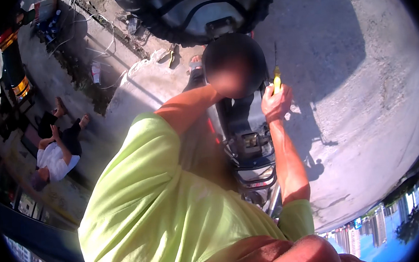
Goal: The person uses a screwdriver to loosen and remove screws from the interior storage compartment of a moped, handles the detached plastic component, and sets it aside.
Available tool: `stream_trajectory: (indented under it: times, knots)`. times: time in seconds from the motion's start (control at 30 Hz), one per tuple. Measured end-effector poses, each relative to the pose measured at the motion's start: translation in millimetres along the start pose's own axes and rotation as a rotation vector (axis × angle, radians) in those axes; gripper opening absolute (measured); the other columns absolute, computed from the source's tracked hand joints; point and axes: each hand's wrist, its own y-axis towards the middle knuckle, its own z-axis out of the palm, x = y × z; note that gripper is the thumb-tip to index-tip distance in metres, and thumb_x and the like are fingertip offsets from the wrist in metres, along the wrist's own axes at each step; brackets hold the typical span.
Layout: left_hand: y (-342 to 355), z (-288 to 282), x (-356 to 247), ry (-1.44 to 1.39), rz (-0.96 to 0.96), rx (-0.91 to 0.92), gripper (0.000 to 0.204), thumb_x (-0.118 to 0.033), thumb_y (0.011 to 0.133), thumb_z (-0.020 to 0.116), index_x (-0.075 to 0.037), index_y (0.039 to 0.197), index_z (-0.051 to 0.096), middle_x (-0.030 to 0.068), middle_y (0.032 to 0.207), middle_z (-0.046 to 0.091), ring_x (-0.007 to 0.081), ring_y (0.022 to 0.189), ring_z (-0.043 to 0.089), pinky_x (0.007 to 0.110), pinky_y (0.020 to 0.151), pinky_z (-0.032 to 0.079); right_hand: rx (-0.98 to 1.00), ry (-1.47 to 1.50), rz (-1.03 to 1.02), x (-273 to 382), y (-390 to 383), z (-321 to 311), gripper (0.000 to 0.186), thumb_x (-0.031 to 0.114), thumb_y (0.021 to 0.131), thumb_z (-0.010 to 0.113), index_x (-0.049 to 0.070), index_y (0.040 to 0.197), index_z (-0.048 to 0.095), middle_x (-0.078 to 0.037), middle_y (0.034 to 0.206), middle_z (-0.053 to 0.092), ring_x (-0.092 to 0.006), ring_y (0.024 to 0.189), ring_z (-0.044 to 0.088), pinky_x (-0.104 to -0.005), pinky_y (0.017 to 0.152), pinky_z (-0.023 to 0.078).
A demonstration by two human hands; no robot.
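My right hand (276,101) is closed round a yellow-handled screwdriver (277,76), its thin shaft pointing away from me. My left forearm runs into a dark, round, blurred area, where my left hand (226,83) is a smudge; its fingers and anything in them cannot be made out. Beneath my arms is a narrow black vehicle frame (248,118) with a metal fitting and curved tubes at its near end. Beyond the blurred area lies a large, round, black part (163,6) with a thick ridged rim and curved bars.
Concrete ground (356,119) spreads to the right. Debris and loose cables (97,76) lie along a broken edge at upper left. A person (59,160) in a white shirt sits at left, beside a dark vehicle (15,67). A sandaled foot (195,60) shows beside the blurred area.
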Motion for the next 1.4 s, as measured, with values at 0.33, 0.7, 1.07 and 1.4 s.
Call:
stream_trajectory:
  times: [0.33, 0.7, 1.07, 1.4]
  knots:
    - [20, -23, -37, 0.283, 0.012, 0.086, 0.081, -0.045, 0.090, 0.070, -0.001, 0.155, 0.051, 0.0208, 0.161, 0.047, 0.0365, 0.150, 0.041, 0.048, 0.128, 0.028, 0.038, -0.055, 0.072, 2, 3, -6, 0.035, 0.035, 0.091, 0.071, 0.002, 0.099, 0.066, -0.019, 0.106, 0.069, -0.0421, 0.102, 0.067, -0.0528, 0.088, 0.056]
    - [10, -52, -80, 0.403, -0.153, 0.499, 0.134, -0.068, 0.065, 0.090, -0.005, 0.168, 0.031, 0.0270, 0.175, 0.021, 0.0496, 0.162, 0.017, 0.080, 0.112, 0.030, 0.014, -0.020, 0.045, -4, 1, 3, 0.036, 0.035, 0.091, 0.069, 0.000, 0.099, 0.065, -0.022, 0.104, 0.068, -0.0444, 0.100, 0.065, -0.0550, 0.090, 0.054]
    - [25, -60, -96, 0.331, -0.261, 0.435, 0.098, -0.055, 0.076, 0.086, -0.003, 0.152, 0.053, 0.0263, 0.159, 0.044, 0.0454, 0.151, 0.037, 0.067, 0.113, 0.039, -0.041, -0.028, -0.019, -7, -2, 5, 0.034, 0.029, 0.092, 0.070, -0.003, 0.101, 0.065, -0.025, 0.103, 0.068, -0.0460, 0.101, 0.065, -0.0554, 0.092, 0.054]
    - [-68, -194, -152, -0.334, -0.461, 0.046, 0.038, -0.017, 0.098, 0.075, -0.001, 0.132, 0.069, 0.0164, 0.122, 0.074, 0.0321, 0.116, 0.071, 0.042, 0.104, 0.055, -0.018, -0.030, -0.048, -1, -2, 5, 0.035, 0.031, 0.095, 0.070, -0.003, 0.103, 0.067, -0.026, 0.105, 0.069, -0.0458, 0.102, 0.066, -0.0542, 0.093, 0.054]
